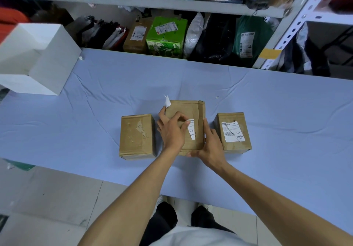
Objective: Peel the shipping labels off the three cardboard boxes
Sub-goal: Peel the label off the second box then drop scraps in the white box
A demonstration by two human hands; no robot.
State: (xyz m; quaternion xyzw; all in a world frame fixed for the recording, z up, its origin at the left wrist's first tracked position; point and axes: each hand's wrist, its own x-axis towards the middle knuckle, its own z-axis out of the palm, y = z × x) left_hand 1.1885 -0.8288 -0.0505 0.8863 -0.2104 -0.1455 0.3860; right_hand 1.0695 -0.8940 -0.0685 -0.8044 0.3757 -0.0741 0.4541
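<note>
Blue table [95, 112]: left grip [172, 131] pinches label [191, 131] (partly torn) on middle box [183, 110]; right grip [209, 146] clasps it.

Middle label [191, 131] partly behind left hand [171, 129]

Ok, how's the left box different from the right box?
The left box has its label torn off: only a white scrap and paper residue show on top. The right box carries a nearly whole label with a barcode. The left box's top looks scuffed where paper tore away; the right box's looks cleaner round the label. Both are brown cardboard on the blue cloth.
</note>
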